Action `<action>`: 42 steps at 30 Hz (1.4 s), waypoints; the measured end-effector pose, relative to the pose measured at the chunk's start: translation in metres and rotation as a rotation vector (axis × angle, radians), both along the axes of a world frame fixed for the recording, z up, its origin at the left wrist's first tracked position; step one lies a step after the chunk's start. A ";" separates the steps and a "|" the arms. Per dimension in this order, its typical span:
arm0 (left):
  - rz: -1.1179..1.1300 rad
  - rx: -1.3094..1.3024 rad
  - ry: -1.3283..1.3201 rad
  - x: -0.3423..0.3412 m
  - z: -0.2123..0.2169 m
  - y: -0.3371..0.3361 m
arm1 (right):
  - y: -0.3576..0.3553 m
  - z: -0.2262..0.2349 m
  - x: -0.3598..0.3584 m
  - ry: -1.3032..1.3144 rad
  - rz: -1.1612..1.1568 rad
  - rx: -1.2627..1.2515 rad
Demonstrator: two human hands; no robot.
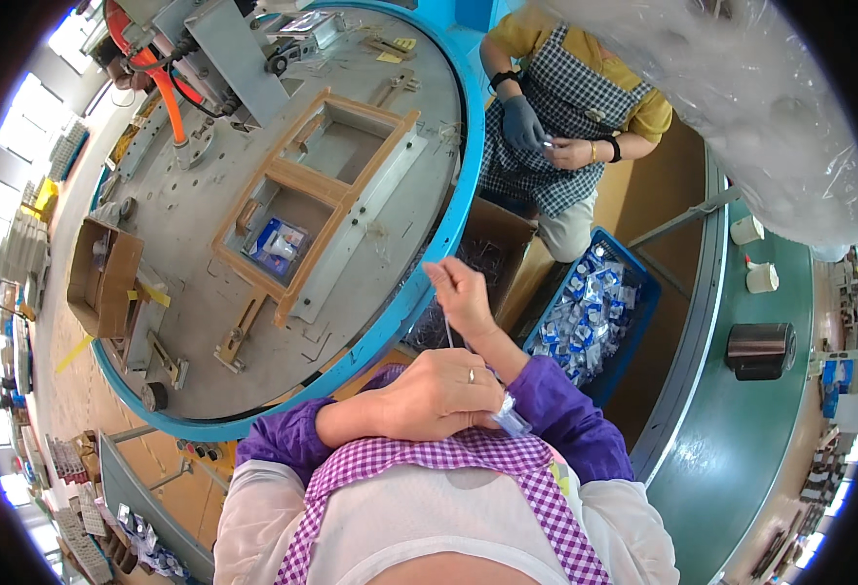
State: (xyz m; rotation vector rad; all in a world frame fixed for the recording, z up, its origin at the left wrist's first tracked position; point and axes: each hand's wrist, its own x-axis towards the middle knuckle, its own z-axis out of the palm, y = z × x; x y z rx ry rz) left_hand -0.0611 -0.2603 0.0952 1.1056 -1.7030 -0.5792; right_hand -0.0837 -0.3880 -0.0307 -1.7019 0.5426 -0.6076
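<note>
My left hand (434,395), with a ring on one finger, is closed at chest height around a small clear plastic package (512,416). Part of that package sticks out beside the fingertips; the rest is hidden under the hand. Just beyond it, my right hand (463,300) is raised near the blue rim, its fingers curled into a pinch. A thin pale strip (448,333) shows between the two hands; whether the right fingers hold it is unclear. On the round metal table (390,283), a clear blister pack with blue card (280,246) lies in the near opening of a wooden frame (307,192).
A blue basket (648,317) of small packages stands at right, beside a cardboard box (516,234). A co-worker in a checked apron (570,107) sits beyond. The green table (741,419) bears a brown film roll (762,351). Machinery (224,58) overhangs the round table's far left.
</note>
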 end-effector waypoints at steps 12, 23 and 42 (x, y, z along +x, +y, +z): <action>-0.117 0.211 0.193 0.032 0.009 0.002 | -0.042 0.074 -0.059 0.045 0.885 0.063; -0.230 0.043 1.044 0.049 -0.010 -0.008 | 0.000 0.102 -0.072 -0.083 0.832 0.894; 0.719 0.156 0.996 0.093 -0.002 0.014 | -0.064 -0.048 -0.105 0.310 -0.242 0.400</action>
